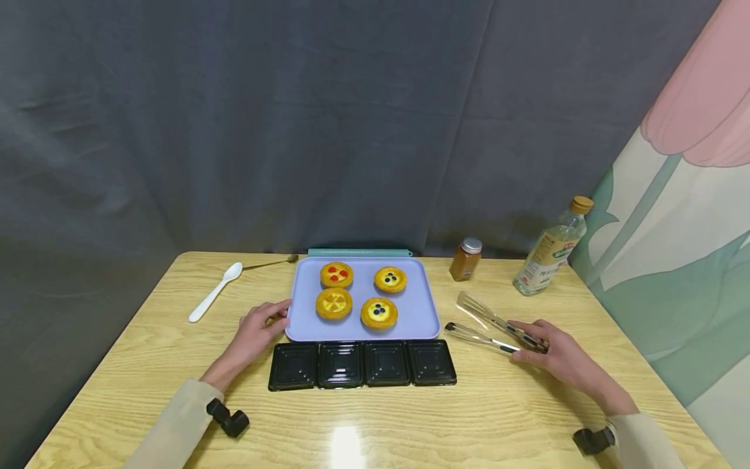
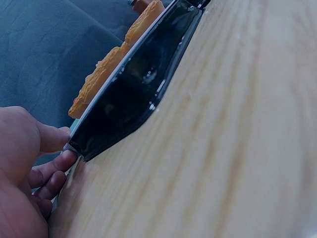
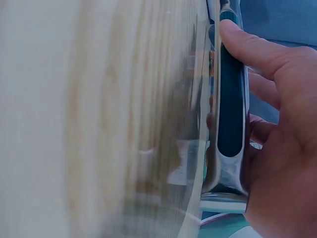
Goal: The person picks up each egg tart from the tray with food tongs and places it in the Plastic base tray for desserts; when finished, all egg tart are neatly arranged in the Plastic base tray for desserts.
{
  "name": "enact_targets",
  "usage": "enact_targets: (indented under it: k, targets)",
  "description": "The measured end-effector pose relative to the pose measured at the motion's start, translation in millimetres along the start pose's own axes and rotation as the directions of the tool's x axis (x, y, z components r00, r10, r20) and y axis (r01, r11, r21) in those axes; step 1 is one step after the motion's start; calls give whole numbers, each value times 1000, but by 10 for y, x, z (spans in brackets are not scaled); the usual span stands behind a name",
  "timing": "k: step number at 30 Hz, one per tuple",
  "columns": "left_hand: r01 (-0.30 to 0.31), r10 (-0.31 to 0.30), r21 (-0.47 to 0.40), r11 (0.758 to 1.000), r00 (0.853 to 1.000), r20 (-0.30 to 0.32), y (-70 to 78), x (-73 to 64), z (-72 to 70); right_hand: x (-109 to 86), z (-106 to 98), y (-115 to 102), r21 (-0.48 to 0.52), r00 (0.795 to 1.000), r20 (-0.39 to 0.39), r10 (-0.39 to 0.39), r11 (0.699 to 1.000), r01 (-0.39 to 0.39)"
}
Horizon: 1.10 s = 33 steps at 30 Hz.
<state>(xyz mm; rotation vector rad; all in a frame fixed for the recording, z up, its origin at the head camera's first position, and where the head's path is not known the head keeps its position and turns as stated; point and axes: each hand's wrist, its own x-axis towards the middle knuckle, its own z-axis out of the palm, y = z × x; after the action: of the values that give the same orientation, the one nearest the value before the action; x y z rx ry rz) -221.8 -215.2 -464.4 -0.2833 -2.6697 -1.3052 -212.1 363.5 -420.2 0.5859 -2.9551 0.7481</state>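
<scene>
A lavender tray (image 1: 416, 306) holds several tarts, among them a red-topped one (image 1: 336, 275) and one with dark blue berries (image 1: 379, 313). My left hand (image 1: 262, 329) pinches the tray's left edge; in the left wrist view, the thumb (image 2: 53, 138) lies above the rim and the fingers below. My right hand (image 1: 556, 355) grips metal tongs (image 1: 498, 322) by the handle end, their arms spread apart and pointing left toward the tray. Dark inlays on the tongs (image 3: 232, 99) show up close in the right wrist view. A black compartmented container (image 1: 387, 363) lies along the tray's near edge.
At the back right stand a small brown jar (image 1: 466, 259) and a clear labelled bottle (image 1: 547, 257). A white spoon (image 1: 215, 293) and a thin dark utensil (image 1: 269, 264) lie at the left. Behind the tray is a teal bar (image 1: 360, 252), then a grey curtain (image 1: 263, 130).
</scene>
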Motion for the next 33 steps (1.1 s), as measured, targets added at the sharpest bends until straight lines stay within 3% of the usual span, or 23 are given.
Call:
enact_targets:
  k: [10, 16, 33]
  targets:
    - [0, 0, -7, 1000, 1000, 5, -3, -14, 20, -114, -2, -112, 32, 999, -54, -3, 999, 5]
    - [7, -7, -10, 1000, 1000, 8, 0, -19, 15, -138, -10, -285, 14, 994, -98, -56, 998, 57]
    - [4, -4, -8, 1000, 1000, 12, 19, 0, -9, -59, 23, -650, -17, 991, -65, -117, 993, 116]
